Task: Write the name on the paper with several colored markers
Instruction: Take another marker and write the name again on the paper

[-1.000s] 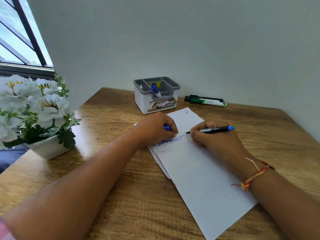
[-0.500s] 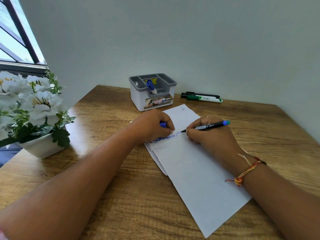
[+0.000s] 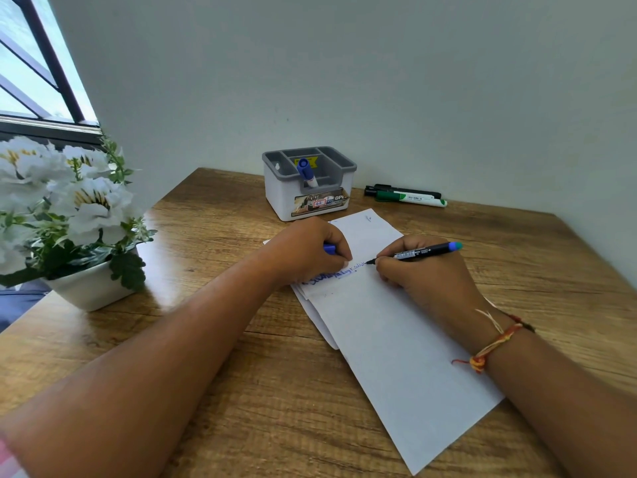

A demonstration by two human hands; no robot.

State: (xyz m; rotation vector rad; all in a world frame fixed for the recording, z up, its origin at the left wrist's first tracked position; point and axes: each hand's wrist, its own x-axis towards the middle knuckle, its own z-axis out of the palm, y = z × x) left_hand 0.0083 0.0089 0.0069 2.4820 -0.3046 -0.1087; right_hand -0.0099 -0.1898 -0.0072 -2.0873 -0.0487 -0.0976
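Paper (image 3: 396, 339) lies slanted on the table (image 3: 293, 391). Its line of small blue letters has lengthened since a second ago, so the name is growing. The right hand (image 3: 424, 274) pinches the pen (image 3: 420, 252), tip on the sheet. The left hand (image 3: 303, 250) curls round what looks like a blue cap (image 3: 329, 249).

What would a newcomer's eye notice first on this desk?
At the centre, the right hand grips a black pen, tip on the white paper beside blue writing; the left hand holds a blue piece. At the left edge stand white flowers, and a grey organizer sits near the wall.
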